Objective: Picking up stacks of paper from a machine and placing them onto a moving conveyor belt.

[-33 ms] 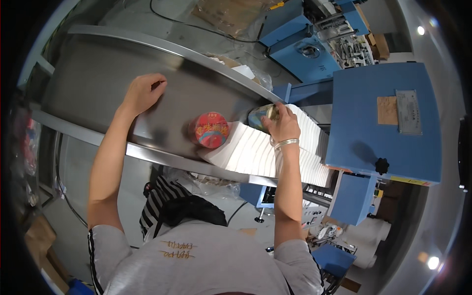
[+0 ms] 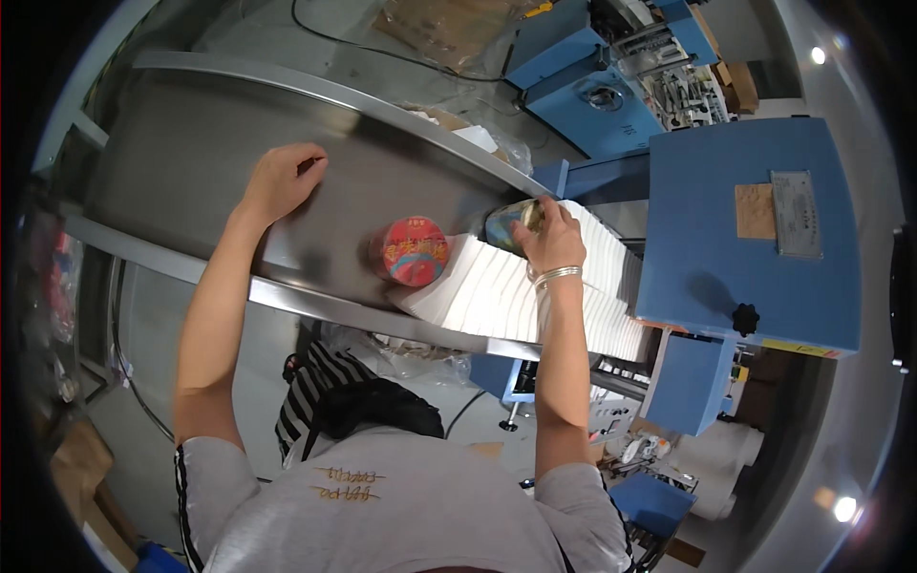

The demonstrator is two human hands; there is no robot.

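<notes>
My right hand (image 2: 556, 239) is closed around a round blue-green can (image 2: 503, 227) with a pale gold end, its fingers hiding part of it. The can rests against the far row of white folded sheets (image 2: 497, 298), which overlap like shingles on a metal conveyor (image 2: 201, 143). A second can with a red printed top (image 2: 416, 250) stands left of it, touching the left end of the near row. My left hand (image 2: 289, 181) hovers over or rests on the conveyor further left; which of these I cannot tell. Its fingers are curled in, with nothing visible in them.
Metal rails (image 2: 315, 304) border the conveyor. At the right, a blue machine housing (image 2: 750, 239) with a black knob (image 2: 745, 318) stands where the sheets come out. Another blue machine (image 2: 592, 105) is beyond the far rail. Plastic bags (image 2: 401, 358) lie below the near rail.
</notes>
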